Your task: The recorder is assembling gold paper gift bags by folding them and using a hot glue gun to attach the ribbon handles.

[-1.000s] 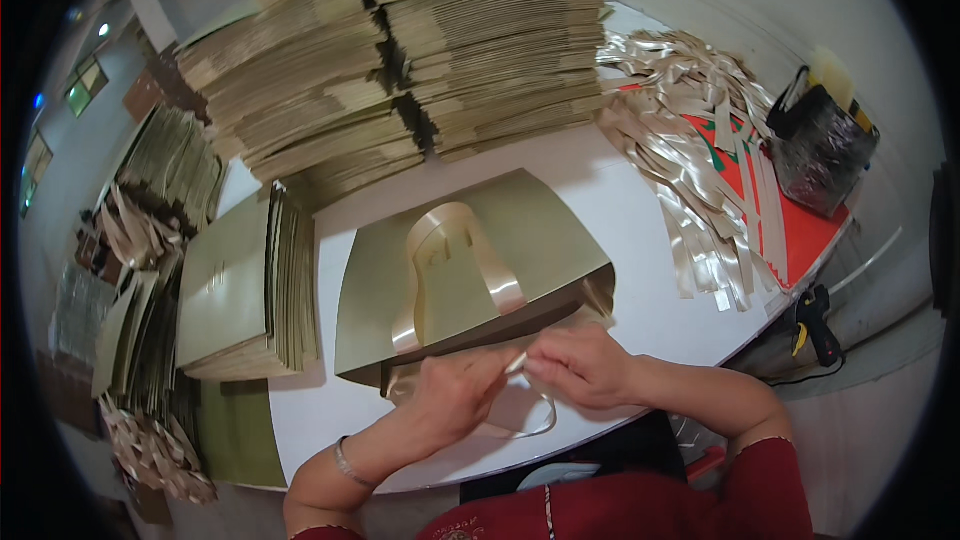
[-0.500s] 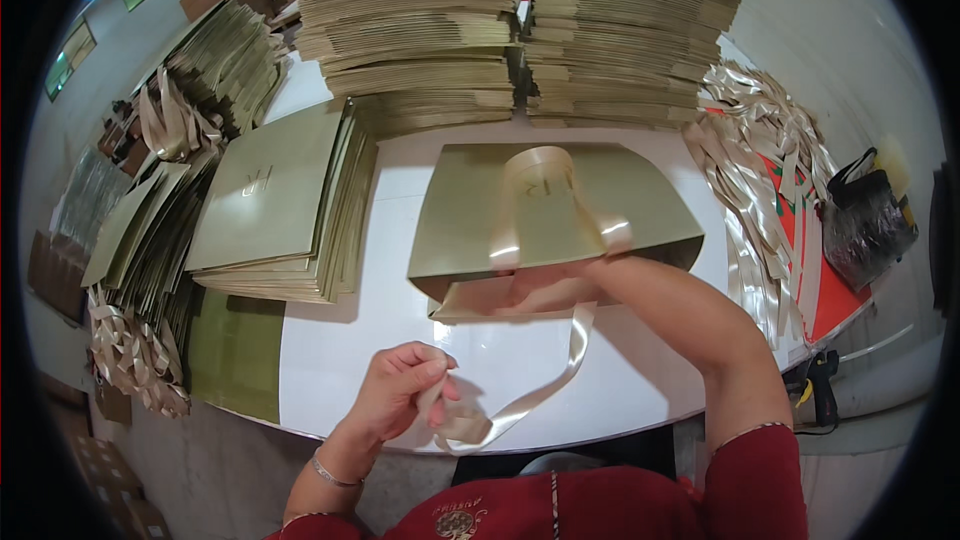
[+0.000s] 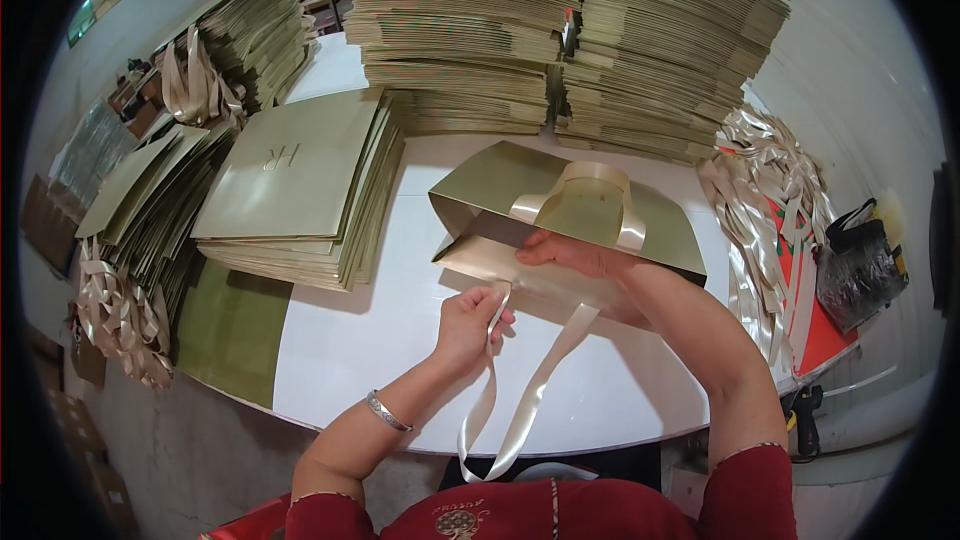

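A gold-green paper bag (image 3: 500, 168) lies on its side on the white table, its mouth toward me. A satin ribbon handle (image 3: 597, 172) loops over its upper panel. My left hand (image 3: 468, 325) is closed, pinching the end of a second champagne ribbon (image 3: 530, 405) at the left part of the bag's near edge. From there the ribbon hangs in a long loop past the table edge and rises to the near panel farther right. My right hand (image 3: 575, 255) reaches into the mouth and grips the near panel's pale folded rim; some of its fingers are hidden.
Tall stacks of flat bags (image 3: 460, 40) stand behind. A pile of finished-looking bags (image 3: 290, 170) lies left, beside more bags with ribbons (image 3: 125, 310). Loose ribbons (image 3: 745, 230) cover a red sheet (image 3: 828, 315) at right, near a plastic-wrapped black bundle (image 3: 862, 265) and a glue gun (image 3: 806, 420).
My left hand has moved up and right with the ribbon end to the bag's near edge. My right hand shows more clearly in the mouth, which gapes wider. The whole view has shifted slightly.
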The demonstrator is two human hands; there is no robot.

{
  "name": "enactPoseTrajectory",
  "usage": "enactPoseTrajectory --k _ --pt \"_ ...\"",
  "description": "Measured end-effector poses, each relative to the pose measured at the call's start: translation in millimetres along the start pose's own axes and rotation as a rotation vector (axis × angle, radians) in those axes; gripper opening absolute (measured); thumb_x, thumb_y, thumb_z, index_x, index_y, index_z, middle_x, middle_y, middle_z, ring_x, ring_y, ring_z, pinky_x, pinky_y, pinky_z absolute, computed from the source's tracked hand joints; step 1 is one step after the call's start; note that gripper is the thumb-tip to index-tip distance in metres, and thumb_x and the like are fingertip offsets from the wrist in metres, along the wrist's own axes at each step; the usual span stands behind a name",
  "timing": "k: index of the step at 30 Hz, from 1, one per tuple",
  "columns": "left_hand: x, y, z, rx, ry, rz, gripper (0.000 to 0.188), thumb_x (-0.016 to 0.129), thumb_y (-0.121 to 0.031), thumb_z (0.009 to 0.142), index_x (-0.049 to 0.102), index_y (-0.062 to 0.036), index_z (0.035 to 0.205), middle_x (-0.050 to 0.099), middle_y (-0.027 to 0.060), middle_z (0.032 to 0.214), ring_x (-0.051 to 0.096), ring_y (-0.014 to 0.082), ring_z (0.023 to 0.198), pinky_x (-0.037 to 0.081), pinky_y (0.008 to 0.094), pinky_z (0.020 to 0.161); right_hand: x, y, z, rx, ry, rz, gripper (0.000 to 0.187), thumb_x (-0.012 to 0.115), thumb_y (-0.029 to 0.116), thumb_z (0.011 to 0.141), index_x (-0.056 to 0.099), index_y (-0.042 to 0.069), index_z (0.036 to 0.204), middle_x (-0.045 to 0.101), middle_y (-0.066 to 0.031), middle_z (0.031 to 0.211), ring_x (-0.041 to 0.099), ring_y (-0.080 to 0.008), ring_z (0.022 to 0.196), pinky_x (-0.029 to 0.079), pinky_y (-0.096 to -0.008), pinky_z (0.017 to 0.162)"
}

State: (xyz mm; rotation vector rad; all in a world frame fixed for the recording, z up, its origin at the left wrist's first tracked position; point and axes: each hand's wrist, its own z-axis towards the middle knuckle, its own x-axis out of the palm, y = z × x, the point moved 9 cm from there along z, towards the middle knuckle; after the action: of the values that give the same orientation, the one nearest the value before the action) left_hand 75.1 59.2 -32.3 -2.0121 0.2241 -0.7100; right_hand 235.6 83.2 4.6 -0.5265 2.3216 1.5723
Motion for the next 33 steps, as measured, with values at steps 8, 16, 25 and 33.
enactPoseTrajectory --k 8,16,25,33 --pt "7 5 -13 -0.101 0.04 -0.019 0.02 0.057 -0.021 0.092 0.055 -0.0036 0.082 0.057 0.0051 0.063 0.041 0.0065 0.041 0.03 0.0206 0.035 5 -14 -1 0.074 -0.029 0.197 0.034 0.062 0.035 0.079 0.068 0.008 0.098 0.065 -0.0079 0.085 0.058 -0.0166 0.072 0.045 -0.0295 0.06" --pt "13 17 -20 -0.088 0.139 0.002 0.021 0.052 -0.021 0.094 0.059 -0.002 0.09 0.06 0.0064 0.064 0.054 0.0126 0.048 0.04 0.0235 0.041 40 11 -31 0.027 0.343 -0.379 0.03 0.067 0.025 0.072 0.07 0.007 0.095 0.066 -0.005 0.085 0.058 -0.0157 0.083 0.046 -0.0298 0.072" --pt "27 -54 -30 0.647 -0.035 1.129 0.014 0.067 0.0 0.074 0.063 0.0034 0.088 0.062 0.0133 0.082 0.061 0.0208 0.062 0.049 0.0288 0.052 41 5 -42 -0.5 -0.017 -0.379 0.045 0.062 0.036 0.079 0.061 0.003 0.109 0.063 -0.0123 0.09 0.059 -0.0225 0.082 0.047 -0.0348 0.068" --pt "7 -59 -58 1.21 0.087 1.329 0.019 0.07 0.001 0.061 0.059 -0.0061 0.075 0.063 0.0075 0.084 0.063 0.022 0.062 0.05 0.0304 0.052 1 -5 -155 -0.109 0.051 -0.847 0.031 0.055 0.028 0.086 0.053 0.0 0.101 0.063 -0.0154 0.099 0.056 -0.0337 0.102 0.045 -0.0438 0.085"
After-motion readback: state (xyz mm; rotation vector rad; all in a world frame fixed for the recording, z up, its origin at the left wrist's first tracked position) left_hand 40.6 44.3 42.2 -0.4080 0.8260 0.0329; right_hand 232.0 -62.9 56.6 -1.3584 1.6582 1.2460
